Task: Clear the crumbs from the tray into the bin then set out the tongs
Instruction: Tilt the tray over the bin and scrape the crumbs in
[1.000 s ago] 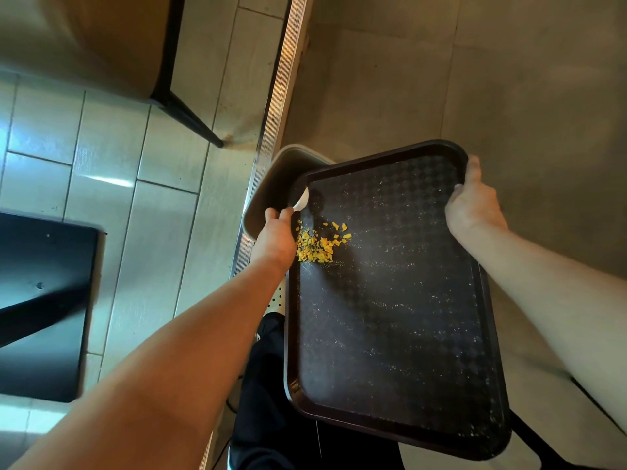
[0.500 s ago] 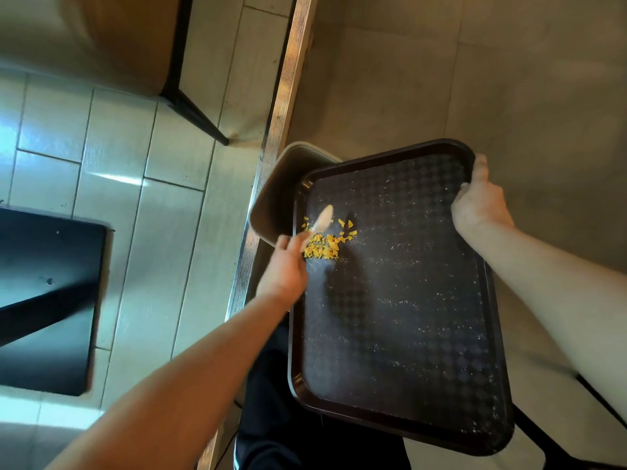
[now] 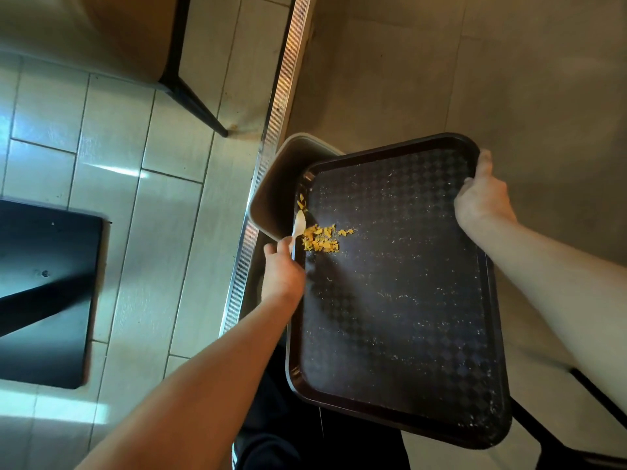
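Yellow crumbs cling to my tray just beyond left hand fingers clamped on a spoon — right hand grips the rim over the bin; tongs unseen, unset.

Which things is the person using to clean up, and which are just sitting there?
Being used:
- tray, gripped by the right hand
- yellow crumbs near its edge
- white spoon, held by the left hand
- bin under the tray's corner

Just there:
- black table
- wooden furniture
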Tool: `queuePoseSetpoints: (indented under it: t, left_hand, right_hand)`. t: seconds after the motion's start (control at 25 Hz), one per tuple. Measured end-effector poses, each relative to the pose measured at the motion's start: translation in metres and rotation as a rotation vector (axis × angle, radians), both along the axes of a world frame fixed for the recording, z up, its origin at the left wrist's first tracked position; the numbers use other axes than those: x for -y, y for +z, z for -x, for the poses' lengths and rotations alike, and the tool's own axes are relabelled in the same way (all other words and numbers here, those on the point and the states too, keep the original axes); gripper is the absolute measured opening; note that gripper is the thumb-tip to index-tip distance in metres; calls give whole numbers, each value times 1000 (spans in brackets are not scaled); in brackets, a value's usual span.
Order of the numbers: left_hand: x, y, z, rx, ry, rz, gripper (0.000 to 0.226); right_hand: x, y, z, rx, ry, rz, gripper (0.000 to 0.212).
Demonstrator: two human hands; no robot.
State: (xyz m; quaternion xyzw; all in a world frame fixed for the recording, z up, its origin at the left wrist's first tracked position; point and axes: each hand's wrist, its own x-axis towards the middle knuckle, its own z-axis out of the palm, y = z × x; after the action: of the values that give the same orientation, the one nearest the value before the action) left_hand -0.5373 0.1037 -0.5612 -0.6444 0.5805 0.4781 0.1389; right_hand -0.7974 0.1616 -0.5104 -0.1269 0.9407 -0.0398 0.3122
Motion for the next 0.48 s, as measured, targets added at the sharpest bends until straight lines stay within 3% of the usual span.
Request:
queuePoseSetpoints:
  t: [0.24,0.36,0.48]
  left_hand:
    - [-25,17,23,-285,-332,38,48]
    - [-30,11,14,-235,-301,9,47]
    - [-24,6,-7,-63,-110,-3,49]
  right_hand:
    - [0,3,-2,-3,-2,-1,54]
    - [0,2,-2,-3,-13,6,56]
    - [-1,2,-4,8,-31,6,59]
